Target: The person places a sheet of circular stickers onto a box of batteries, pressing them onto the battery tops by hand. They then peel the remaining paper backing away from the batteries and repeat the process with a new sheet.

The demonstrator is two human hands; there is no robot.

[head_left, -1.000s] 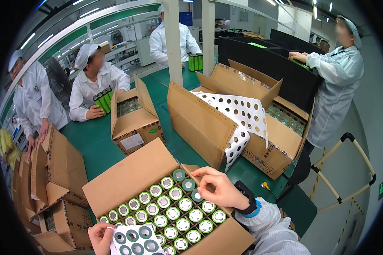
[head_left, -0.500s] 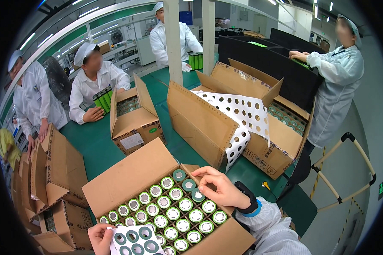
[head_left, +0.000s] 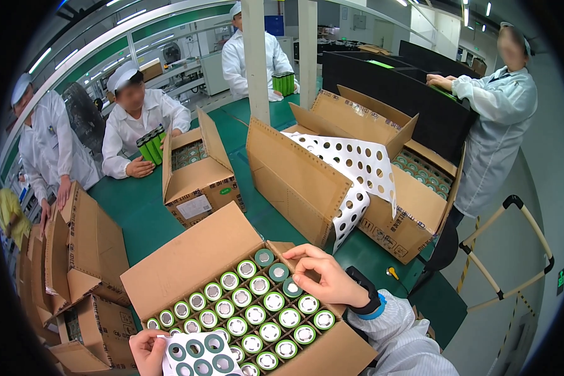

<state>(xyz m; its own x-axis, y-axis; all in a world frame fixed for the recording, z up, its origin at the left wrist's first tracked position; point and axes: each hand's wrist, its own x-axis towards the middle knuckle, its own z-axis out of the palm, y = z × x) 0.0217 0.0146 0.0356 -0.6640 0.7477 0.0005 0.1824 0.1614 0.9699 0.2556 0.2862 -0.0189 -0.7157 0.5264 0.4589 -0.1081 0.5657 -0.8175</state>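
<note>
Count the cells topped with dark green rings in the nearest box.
3: one ringed cell at the far corner of the box, a second next to it, a third beside the right hand. The hand or the white sheet may hide more.

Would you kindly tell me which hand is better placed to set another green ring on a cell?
Probably the right hand: it is right beside the ringed cells, whereas the left hand is gripping the white ring sheet.

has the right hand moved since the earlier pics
No, not visibly: the right hand stays at the same dark-ringed cell, with no clear shift in any direction against the open carton.
</note>
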